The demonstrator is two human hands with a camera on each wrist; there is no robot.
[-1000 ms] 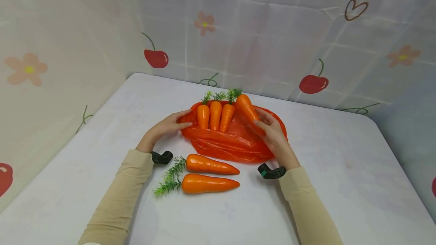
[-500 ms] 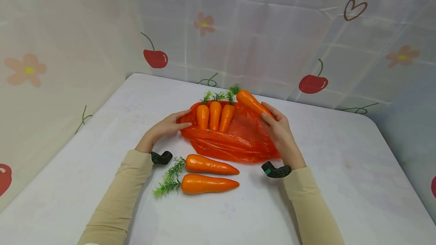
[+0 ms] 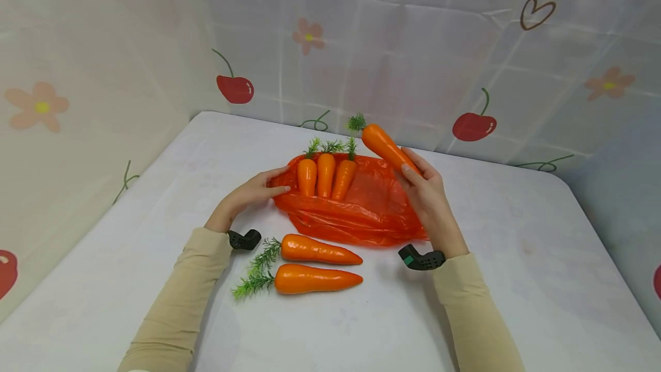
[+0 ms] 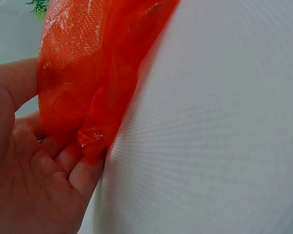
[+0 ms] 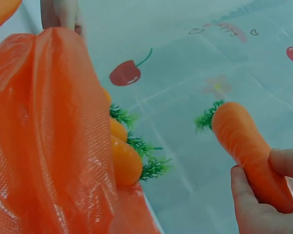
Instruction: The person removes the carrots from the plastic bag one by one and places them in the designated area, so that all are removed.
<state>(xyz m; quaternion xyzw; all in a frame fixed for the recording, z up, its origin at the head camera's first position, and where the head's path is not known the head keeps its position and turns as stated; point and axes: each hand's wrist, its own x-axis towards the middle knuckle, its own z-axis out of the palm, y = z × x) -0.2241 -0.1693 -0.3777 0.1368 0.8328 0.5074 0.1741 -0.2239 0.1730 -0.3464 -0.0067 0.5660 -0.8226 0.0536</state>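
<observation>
Right hand (image 3: pixel 428 194), right of centre in the head view: grip narrow, pinching the raised carrot (image 3: pixel 384 145) near its thin end. That carrot slants at the upper right of the red bag (image 3: pixel 346 220), its greens (image 3: pixel 357 122) toward the upper left of the frame, apart from the bagged carrots (image 3: pixel 325 174). Left hand (image 3: pixel 253 191), left of centre: grip holding the bag's left edge; how firmly I cannot tell, as the film partly masks the fingers. Loose carrots (image 3: pixel 320 250), two in number, lie on the counter (image 3: pixel 516 303) at lower centre.

Hazards, in my judgement: the smooth, thick end stands well beyond the pinch, so a weak hold could let the carrot pivot and drop. The black wrist device (image 3: pixel 422 259) could snag the thin film, dragging the bag. Should the left hold slacken, the mouth may sag and the contents shift.
</observation>
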